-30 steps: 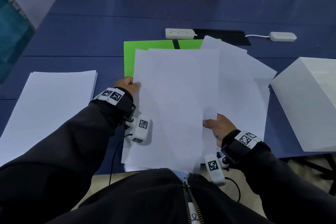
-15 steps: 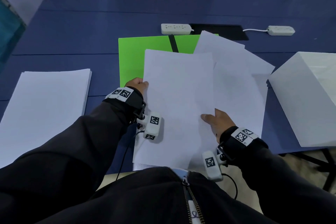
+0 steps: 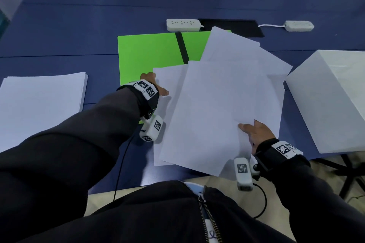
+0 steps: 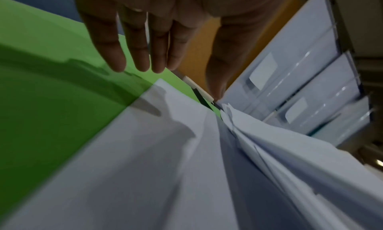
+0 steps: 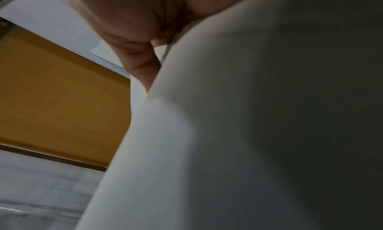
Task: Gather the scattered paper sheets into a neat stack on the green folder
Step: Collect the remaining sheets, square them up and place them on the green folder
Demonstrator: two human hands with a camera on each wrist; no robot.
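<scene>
Several sheets [image 3: 217,108] in right hand [image 3: 256,134]

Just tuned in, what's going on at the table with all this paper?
A person is collecting loose white sheets over a green folder on a blue table. The right hand pinches the fanned bundle by its near edge; the left hand is open, fingers straight, at the bundle's left side. The sheets are splayed and only partly over the folder. A separate neat paper stack lies to the left.
</scene>
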